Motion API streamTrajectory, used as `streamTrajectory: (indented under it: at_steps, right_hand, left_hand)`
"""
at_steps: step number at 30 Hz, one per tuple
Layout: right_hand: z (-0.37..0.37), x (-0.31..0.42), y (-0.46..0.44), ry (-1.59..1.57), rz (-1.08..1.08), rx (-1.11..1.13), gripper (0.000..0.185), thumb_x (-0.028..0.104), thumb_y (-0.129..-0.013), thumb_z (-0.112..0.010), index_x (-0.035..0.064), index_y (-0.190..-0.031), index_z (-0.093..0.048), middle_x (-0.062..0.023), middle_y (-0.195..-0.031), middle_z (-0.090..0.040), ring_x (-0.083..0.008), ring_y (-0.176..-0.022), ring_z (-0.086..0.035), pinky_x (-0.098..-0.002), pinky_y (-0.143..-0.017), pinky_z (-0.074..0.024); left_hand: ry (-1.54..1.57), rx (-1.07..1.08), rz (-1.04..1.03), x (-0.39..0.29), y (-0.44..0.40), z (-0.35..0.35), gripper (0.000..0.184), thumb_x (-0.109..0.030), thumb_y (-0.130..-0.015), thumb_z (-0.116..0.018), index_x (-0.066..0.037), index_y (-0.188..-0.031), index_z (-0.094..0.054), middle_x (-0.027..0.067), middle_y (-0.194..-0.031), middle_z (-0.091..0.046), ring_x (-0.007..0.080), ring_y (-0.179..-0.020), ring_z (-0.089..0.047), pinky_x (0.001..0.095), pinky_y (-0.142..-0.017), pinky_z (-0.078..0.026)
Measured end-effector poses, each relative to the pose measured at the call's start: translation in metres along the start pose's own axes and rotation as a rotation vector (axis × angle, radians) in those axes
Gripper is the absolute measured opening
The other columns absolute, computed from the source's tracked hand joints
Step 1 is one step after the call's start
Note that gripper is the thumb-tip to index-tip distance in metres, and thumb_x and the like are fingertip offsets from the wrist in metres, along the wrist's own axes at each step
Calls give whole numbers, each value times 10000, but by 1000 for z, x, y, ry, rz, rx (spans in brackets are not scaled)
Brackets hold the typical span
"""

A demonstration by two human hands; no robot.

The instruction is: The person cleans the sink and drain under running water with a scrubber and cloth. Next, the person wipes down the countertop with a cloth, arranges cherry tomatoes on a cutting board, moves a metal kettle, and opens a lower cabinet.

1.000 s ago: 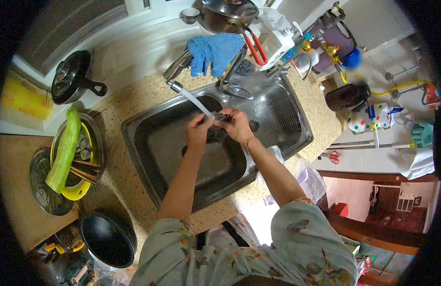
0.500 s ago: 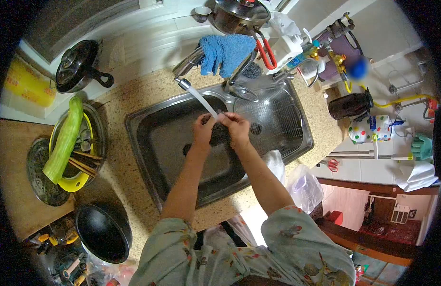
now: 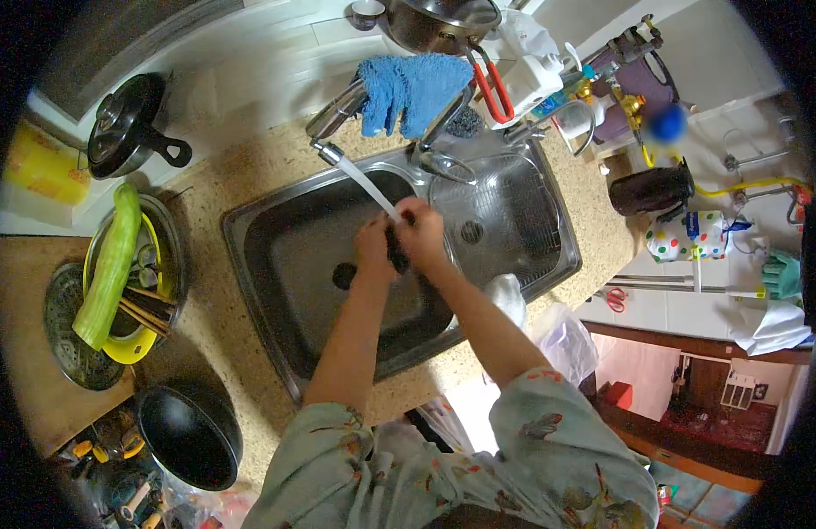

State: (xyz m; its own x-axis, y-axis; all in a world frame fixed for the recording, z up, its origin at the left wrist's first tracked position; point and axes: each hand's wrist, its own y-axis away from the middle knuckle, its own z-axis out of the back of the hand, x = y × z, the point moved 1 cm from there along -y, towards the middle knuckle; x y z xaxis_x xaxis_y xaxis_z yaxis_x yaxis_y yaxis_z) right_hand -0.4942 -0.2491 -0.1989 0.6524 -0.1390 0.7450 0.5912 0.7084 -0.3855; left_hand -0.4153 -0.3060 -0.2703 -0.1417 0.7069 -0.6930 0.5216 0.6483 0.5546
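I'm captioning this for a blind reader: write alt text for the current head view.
A person's left hand and right hand meet under running water over a double sink, with something dark, mostly hidden, between them. At left, a long green vegetable lies across a yellow bowl.

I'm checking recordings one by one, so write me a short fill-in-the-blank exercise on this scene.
A dark item shows between the left hand and the right hand, above the ____ (larger or smaller) bowl of the sink.
The cloth near the running water is coloured ____.
The long green vegetable lies across a brightly coloured container, which is ____.
Missing words: larger; blue; yellow.
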Motion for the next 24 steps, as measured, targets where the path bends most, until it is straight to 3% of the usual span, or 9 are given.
streamTrajectory:
  at_steps: [2,7,10,12,13,14,16,20,24]
  right_hand:
    - [8,-18,-18,-14,-521,103,80,-13,-765,-652,14,-837,-632,-145,-791,-650,-205,-703,-619,-330,-653,-490]
    - [12,-13,5,48,-73,74,52,38,-777,-658,7,-817,-647,-154,-734,-624,-220,-680,-615,-328,-647,-485]
    - [15,-12,-15,131,37,76,84,53,-771,-689,11,-842,-670,-118,-737,-638,-188,-677,-601,-309,-642,-477]
    - [16,-51,-16,-82,-382,277,205,116,-774,-703,60,-969,-676,-121,-867,-689,-213,-764,-647,-330,-706,-497]
    - [20,-55,-11,-291,-501,313,241,115,-802,-722,37,-1019,-649,-5,-870,-653,-117,-721,-587,-285,-616,-471]
    - [29,-36,-12,-288,-502,318,241,115,-802,-722,37,-1019,-649,-5,-870,-653,-117,-721,-587,-285,-616,-471]
    - [47,-1,-9,-679,-1032,250,252,94,-819,-709,48,-1059,-644,-14,-886,-654,-111,-741,-592,-274,-611,-476]
    - [37,1,2,-310,-825,463,242,60,-832,-693,38,-1066,-634,-24,-895,-653,-114,-746,-599,-267,-617,-488]
    - [34,2,-11,-802,-710,292,241,54,-812,-715,44,-1042,-644,-34,-903,-662,-122,-776,-613,-261,-681,-499]
  left_hand:
    - [-316,-56,-95,-7,6,-13,245,-201,-841,-665,-27,-1013,-643,75,-905,-636,194,-782,-593,350,-704,-478]
    - [135,57,28,8,-14,-8,326,-213,-826,-687,-50,-1097,-610,55,-934,-621,195,-838,-560,358,-737,-445]
    - [-231,-44,-60,-10,23,-23,270,-229,-844,-677,-64,-1043,-597,30,-902,-597,178,-814,-555,355,-724,-447]
    - [-20,82,-63,-5,21,-19,250,-237,-863,-663,-73,-1037,-590,27,-902,-589,170,-823,-556,348,-734,-454]
    - [203,207,-65,-2,22,-17,231,-245,-882,-649,-82,-1032,-583,25,-902,-582,161,-832,-557,341,-744,-461]
    - [208,203,-64,-6,24,-16,231,-245,-882,-649,-82,-1032,-583,25,-902,-582,161,-832,-557,341,-744,-461]
    - [366,137,-31,-16,23,-11,217,-244,-908,-626,-88,-1053,-582,28,-943,-584,146,-891,-560,320,-785,-466]
    - [193,130,-38,-20,20,-6,216,-214,-922,-611,-92,-1098,-585,36,-976,-590,144,-924,-558,312,-825,-459]
    - [398,186,-12,-33,28,-8,359,-361,-957,-533,-79,-1176,-568,48,-1039,-592,197,-988,-558,349,-858,-456]
